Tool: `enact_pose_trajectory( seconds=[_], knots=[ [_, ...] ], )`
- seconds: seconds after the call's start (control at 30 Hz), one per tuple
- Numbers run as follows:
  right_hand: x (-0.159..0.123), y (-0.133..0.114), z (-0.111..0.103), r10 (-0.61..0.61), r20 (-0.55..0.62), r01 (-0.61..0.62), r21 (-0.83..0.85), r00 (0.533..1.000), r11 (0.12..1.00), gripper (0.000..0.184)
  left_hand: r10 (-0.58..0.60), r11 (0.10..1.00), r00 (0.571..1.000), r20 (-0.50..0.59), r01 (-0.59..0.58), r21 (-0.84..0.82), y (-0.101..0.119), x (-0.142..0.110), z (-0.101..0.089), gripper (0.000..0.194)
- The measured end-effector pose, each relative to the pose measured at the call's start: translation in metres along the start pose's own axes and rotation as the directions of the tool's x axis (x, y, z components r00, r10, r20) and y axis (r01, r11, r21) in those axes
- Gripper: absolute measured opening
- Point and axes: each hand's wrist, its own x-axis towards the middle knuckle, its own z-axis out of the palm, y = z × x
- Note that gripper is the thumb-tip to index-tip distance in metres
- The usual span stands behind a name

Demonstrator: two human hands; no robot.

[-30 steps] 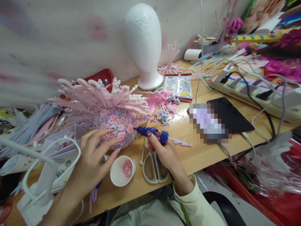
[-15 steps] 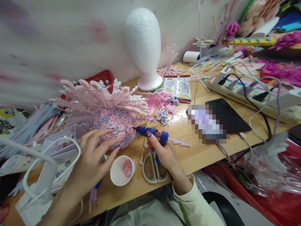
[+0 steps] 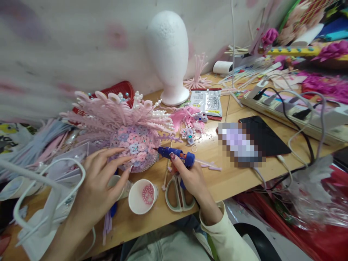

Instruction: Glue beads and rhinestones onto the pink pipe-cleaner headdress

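Note:
A pink headpiece (image 3: 140, 145) lies at the middle left, its rounded part covered in pink and purple flowers with beads, its upper part in fluffy pink loops and pearl strands. My left hand (image 3: 95, 181) rests at its lower left side with the fingers spread, and I see nothing held in it. My right hand (image 3: 190, 177) grips a blue hot glue gun (image 3: 174, 154), whose dark nozzle points left at the flowers' right edge. Just below stand a white paper cup (image 3: 136, 203) with pink beads inside and a pair of scissors (image 3: 174, 203), partly under my right hand.
Behind the headpiece stand a white foam head (image 3: 170, 54) and a red basket (image 3: 127, 87). To the right lie a phone (image 3: 240, 145), a black tablet (image 3: 265, 136) and a power strip (image 3: 288, 112) with cables. A white lamp arm (image 3: 35, 174) crosses the lower left.
My left hand has shifted slightly left and down, uncovering more of the flowers. The glue gun in my right hand has stayed nearly in place, its nozzle still by the headpiece.

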Motion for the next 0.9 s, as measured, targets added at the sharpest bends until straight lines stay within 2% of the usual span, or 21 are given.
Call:
enact_pose_trajectory(
  seconds=[0.33, 0.53, 0.67, 0.8, 0.9],
  knots=[
    [0.000, 0.003, 0.001, -0.034, -0.004, 0.034, -0.018, 0.999, 0.999, 0.051, -0.089, 0.996, 0.994, -0.056, 0.089, -0.001, -0.016, -0.012, -0.011, 0.018],
    [0.000, 0.005, 0.002, -0.001, -0.102, -0.001, -0.020, 0.995, 1.000, 0.055, -0.155, 0.988, 0.980, -0.122, 0.154, -0.016, -0.031, -0.024, -0.023, 0.014],
    [0.001, 0.008, 0.002, -0.014, -0.127, 0.012, -0.020, 0.992, 1.000, 0.056, -0.190, 0.981, 0.968, -0.166, 0.194, 0.004, -0.043, -0.037, -0.031, 0.014],
    [-0.001, 0.007, 0.002, 0.035, -0.171, -0.044, -0.048, 0.985, 0.998, 0.055, -0.283, 0.959, 0.936, -0.209, 0.279, -0.048, -0.055, -0.053, -0.039, 0.017],
    [-0.006, 0.003, 0.003, 0.045, -0.297, -0.052, -0.016, 0.954, 0.999, 0.056, -0.455, 0.889, 0.875, -0.164, 0.435, -0.142, -0.067, -0.063, -0.047, 0.023]
  ],
)
